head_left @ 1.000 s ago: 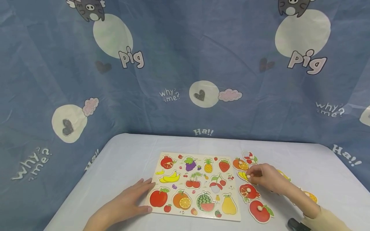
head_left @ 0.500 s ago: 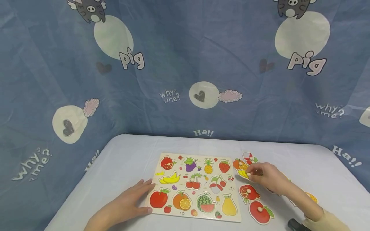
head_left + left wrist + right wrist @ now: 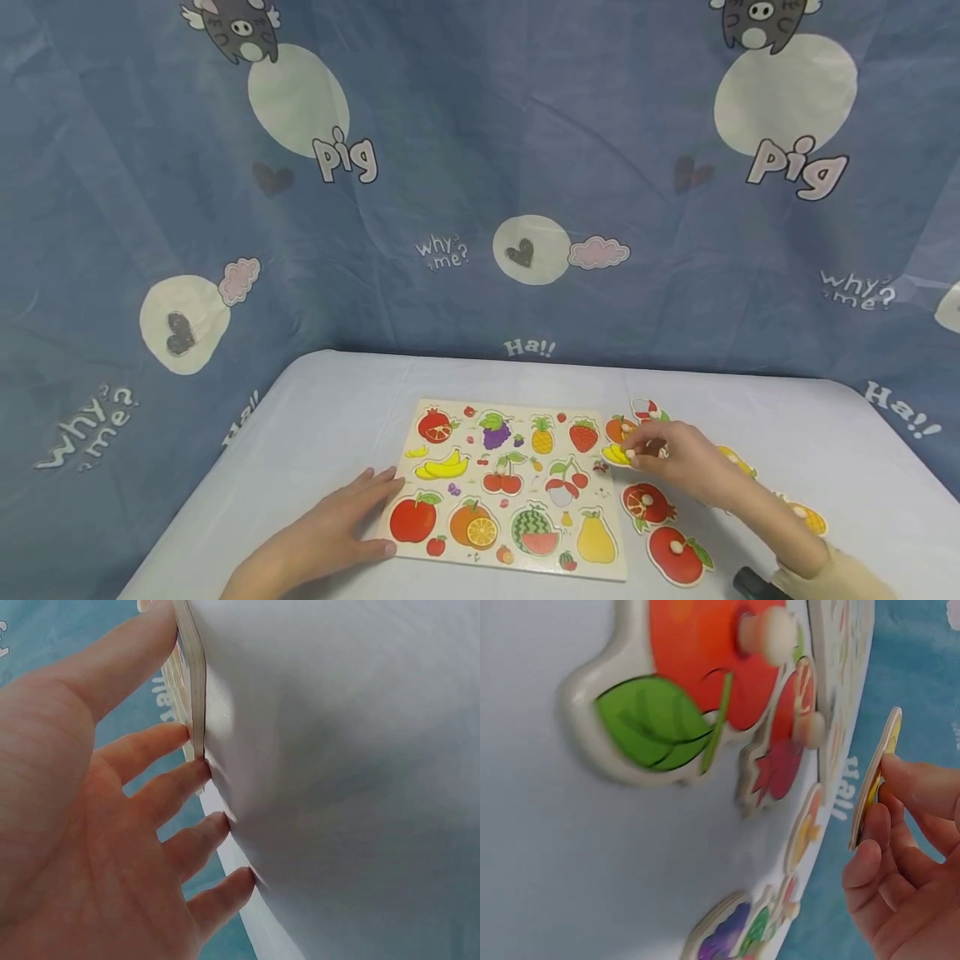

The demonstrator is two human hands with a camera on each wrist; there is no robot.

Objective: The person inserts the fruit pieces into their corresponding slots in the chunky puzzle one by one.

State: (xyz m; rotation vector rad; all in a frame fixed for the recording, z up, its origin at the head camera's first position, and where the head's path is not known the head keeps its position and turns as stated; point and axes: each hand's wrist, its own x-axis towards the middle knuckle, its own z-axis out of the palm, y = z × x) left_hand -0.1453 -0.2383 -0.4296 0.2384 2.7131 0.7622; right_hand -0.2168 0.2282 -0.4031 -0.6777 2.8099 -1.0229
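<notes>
Banana piece (image 3: pixel 616 454) has shifted left since the earlier frame; in the head view it now overlaps the right edge of the board (image 3: pixel 540 567). Right hand (image 3: pixel 678 457) pinches it, raised off the table. Left hand (image 3: pixel 330 529) is spread, touching the board's left edge. Table (image 3: pixel 315 425): white, smooth, rounded far corners. Blue cloth (image 3: pixel 420 125) hangs behind. Pomegranate piece (image 3: pixel 662 504) and apple piece (image 3: pixel 675 558) lie right of the board; orange piece (image 3: pixel 617 426) is partly hidden by the right hand. Forearm obscures further pieces. Black object (image 3: pixel 757 586) beside the sleeve (image 3: pixel 832 577): unidentified. Legible on cloth: "pig", "why me?", "Ha!!".
</notes>
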